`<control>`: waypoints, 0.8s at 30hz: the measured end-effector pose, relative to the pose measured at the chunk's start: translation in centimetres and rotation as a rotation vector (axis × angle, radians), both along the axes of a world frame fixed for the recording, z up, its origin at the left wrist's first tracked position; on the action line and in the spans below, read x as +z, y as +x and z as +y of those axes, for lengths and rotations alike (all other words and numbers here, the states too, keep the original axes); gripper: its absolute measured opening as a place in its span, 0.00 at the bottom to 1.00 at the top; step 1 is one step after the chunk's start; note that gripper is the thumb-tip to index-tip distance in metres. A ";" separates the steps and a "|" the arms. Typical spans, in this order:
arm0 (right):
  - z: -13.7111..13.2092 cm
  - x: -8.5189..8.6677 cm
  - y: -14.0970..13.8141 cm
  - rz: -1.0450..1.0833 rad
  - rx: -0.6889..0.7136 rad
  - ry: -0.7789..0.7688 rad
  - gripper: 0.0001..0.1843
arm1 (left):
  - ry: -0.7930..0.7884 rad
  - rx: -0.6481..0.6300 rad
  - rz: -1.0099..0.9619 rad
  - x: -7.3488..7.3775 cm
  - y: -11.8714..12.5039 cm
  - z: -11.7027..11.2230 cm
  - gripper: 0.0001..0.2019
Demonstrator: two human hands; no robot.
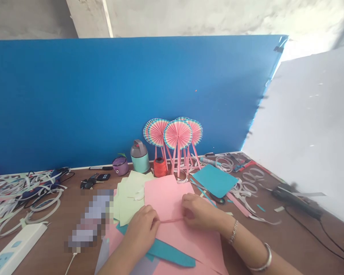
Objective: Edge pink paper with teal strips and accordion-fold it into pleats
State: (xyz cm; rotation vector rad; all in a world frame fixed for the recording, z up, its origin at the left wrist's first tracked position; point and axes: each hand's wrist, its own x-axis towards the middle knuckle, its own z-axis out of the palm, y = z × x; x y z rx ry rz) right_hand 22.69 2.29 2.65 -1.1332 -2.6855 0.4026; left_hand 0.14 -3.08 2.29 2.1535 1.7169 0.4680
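Over pink paper (186,244), our left hand (140,231) and right hand (197,212) pinch a thin pink strip (170,220), fingers closed; paper fans (173,133) stand far beyond.

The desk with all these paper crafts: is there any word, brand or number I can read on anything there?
No text can be read.
The black pen and white power strip show nothing legible.
The pixelated object beside the left hand is too blurred to read.
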 end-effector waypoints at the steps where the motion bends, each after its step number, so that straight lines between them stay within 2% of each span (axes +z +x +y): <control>1: 0.0 0.0 0.1 0.013 0.001 -0.014 0.05 | -0.005 0.007 0.006 0.1 -0.1 0.0 0.09; 8: 1.0 -1.0 0.9 0.147 -0.004 -0.155 0.08 | -0.012 0.054 0.053 0.4 -0.6 0.2 0.10; 14: 1.5 -1.8 1.1 0.200 -0.057 -0.179 0.12 | -0.022 0.129 0.097 0.4 -0.9 0.3 0.11; 19: 1.6 -2.2 0.9 0.243 -0.097 -0.198 0.11 | -0.048 0.165 0.081 0.7 -0.8 0.5 0.07; 24: 1.8 -2.4 0.8 0.282 -0.124 -0.215 0.10 | -0.023 0.172 0.099 0.1 -0.9 0.8 0.07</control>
